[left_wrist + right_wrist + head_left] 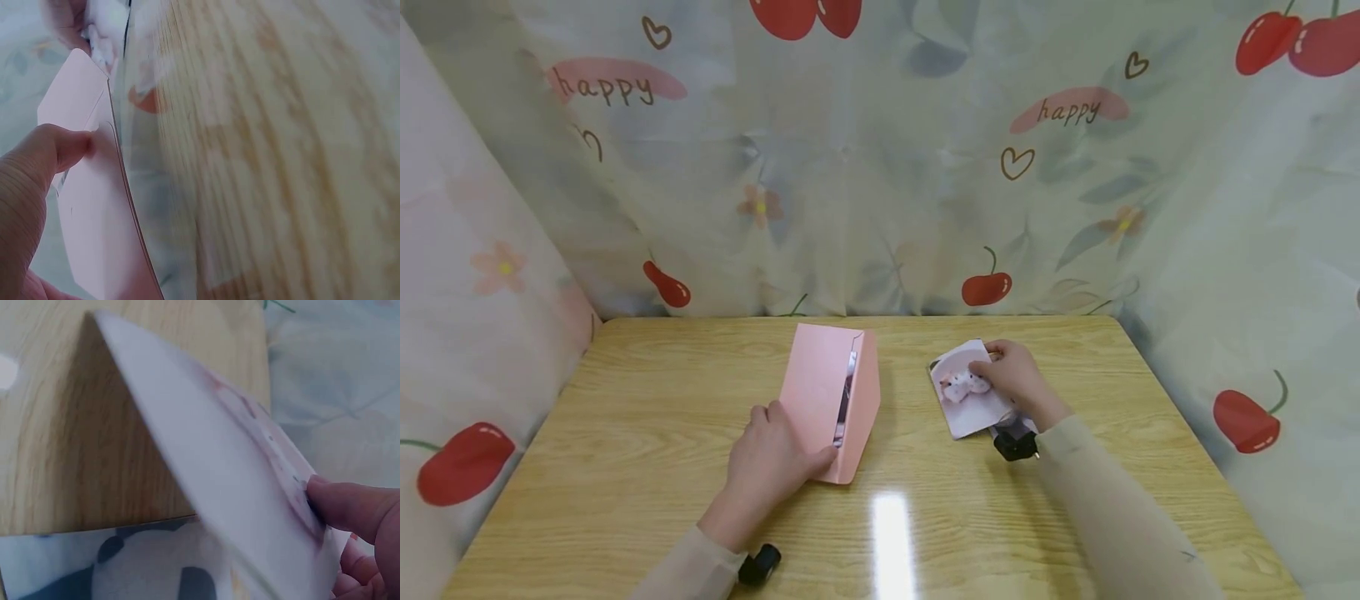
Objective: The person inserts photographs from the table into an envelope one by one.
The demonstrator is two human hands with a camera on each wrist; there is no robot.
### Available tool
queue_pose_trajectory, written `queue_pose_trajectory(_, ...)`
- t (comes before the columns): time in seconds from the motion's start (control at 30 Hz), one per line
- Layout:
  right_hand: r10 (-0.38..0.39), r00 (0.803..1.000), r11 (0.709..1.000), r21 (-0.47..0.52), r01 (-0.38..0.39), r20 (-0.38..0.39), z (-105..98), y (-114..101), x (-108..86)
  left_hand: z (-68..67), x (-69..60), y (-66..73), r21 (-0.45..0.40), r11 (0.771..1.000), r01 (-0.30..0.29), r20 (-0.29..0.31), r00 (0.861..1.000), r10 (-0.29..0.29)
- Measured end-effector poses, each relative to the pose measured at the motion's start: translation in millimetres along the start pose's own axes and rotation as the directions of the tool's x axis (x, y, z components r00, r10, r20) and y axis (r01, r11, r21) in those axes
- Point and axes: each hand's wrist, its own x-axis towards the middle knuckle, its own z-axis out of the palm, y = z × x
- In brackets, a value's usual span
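My left hand point(767, 454) grips a pink paper folder point(820, 392) by its near left part, the thumb point(69, 149) lying across its face. The folder is tilted on the table, and a dark, whitish strip of something inside shows through its slit. To the right, my right hand point(1018, 375) pinches a pale pink card point(962, 408) printed with a white, dark-spotted figure. In the right wrist view this card point(219, 444) is tilted up from the table. Under it lies another card point(140, 569) with a panda-like picture, mostly covered in the head view.
The wood-grain table point(647, 417) ends at a patterned curtain point(850, 233) with cherries and "happy" lettering at the back and sides. Small black wrist cameras point(760, 565) sit on both wrists. A bright reflection lies on the table's front middle.
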Motion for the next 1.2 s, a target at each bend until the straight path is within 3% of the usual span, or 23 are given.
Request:
queue_pose_trajectory(0.2,0.032,0.999,0.997,0.077,-0.031,-0.020,-2,-16,-5.4,0.7,0.2,-0.2,0.008,1.000,-0.006,-0.018,1.000,0.006)
queue_pose_trajectory(0.47,-0.007,0.996,0.989,0.150,0.021,-0.092,-5,-33,-14.4,-1.9,-1.0,2.0,0.026,1.000,-0.014,-0.029,0.999,0.015)
queue_pose_trajectory(0.77,-0.006,0.990,0.948,0.314,0.050,-0.142,-5,-48,-23.8,-0.5,-0.1,2.1,0.029,0.999,-0.038,-0.059,0.997,0.039)
queue_pose_trajectory(1.2,-0.083,0.980,0.912,0.383,0.147,-0.179,14,-66,-30.7,0.2,0.0,4.6,0.043,0.998,-0.041,-0.061,0.997,0.043)
